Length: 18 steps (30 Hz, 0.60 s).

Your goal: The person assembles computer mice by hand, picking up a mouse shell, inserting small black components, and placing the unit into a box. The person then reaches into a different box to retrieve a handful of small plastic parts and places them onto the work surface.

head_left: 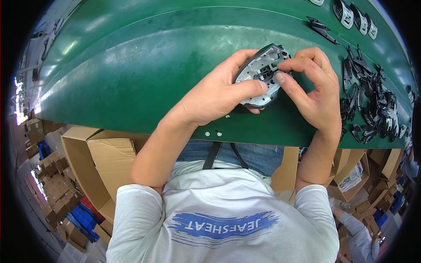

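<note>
A curved plastic shell (275,54), shaped like a computer mouse cover, is tilted above the green table with its pale inside showing. It has a dark outer rim, and small black parts sit in its middle. My left hand (215,92) grips it, thumb over the near edge and fingers behind. At its right side is my right hand (319,85), thumb and index finger drawn close together over the inner parts. Whatever lies between those fingertips is too small to make out. On the table below lie small white pieces (219,134).
A pile of black plastic parts (372,98) spreads over the table's right side. Beyond it lie several pale-and-black shells (360,22) and a loose black part (322,30). Cardboard boxes (94,168) stand against the near table edge (171,135). Another person (357,234) is at lower right.
</note>
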### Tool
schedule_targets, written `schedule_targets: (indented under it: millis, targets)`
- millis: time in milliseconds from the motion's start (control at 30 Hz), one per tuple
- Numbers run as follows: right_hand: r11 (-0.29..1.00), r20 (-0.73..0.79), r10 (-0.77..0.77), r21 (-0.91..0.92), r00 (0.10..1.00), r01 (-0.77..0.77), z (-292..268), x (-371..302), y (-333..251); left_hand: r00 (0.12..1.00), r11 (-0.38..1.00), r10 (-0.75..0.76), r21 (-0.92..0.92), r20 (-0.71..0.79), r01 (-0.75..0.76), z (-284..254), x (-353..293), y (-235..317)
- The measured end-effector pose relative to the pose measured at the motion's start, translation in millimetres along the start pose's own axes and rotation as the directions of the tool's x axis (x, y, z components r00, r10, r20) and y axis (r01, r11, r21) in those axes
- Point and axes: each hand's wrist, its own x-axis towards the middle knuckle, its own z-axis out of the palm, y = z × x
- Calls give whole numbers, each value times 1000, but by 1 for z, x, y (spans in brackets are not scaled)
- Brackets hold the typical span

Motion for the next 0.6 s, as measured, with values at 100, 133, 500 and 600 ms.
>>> schedule_targets:
  millis: [100,133,500,600]
  targets:
    - [999,33,45,-14,998,-44,3,-1,-1,996,997,52,57,-79,-48,6,1,-6]
    - [997,39,77,4,996,-77,5,-2,-1,996,997,50,57,-79,-46,8,1,-7]
    - [952,-13,-139,-278,990,130,11,-1,-1,972,971,149,211,-183,-109,15,0,-15]
    - [936,-20,-232,-275,973,218,12,-1,-2,978,976,106,205,-178,-69,9,-1,-14]
